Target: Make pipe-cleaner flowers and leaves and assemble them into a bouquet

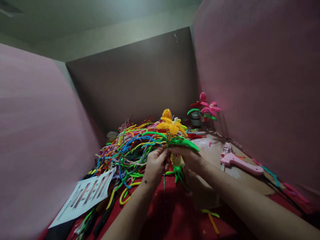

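The left hand (156, 163) is closed in a pinch on the stem of a yellow pipe-cleaner flower (171, 125), just under its green leaf (183, 143). The right hand (191, 158) meets it from the other side, and its fingers are also pressed together on the same stem, so the two hands touch each other around it. The flower stands upright above the hands, in the middle of the view, with its yellow petals opened and the long green leaf going out to the right. Below the hands, some thin green pipe-cleaner ends (177, 173) hang down from the stem.

Behind and to the left of the hands lies a big loose pile of pipe cleaners (125, 150) in many colours, on the worktop (175, 213), which is covered with red cloth here. A printed paper sheet (85, 195) lies at the left, near the pile. At the right of the hands a pink glue gun (241, 163) lies on a brown board. Far at the back, near the corner, a pink pipe-cleaner flower (208, 108) stands in a small jar (196, 118). Pink partition walls (262, 83) close the place at both sides.
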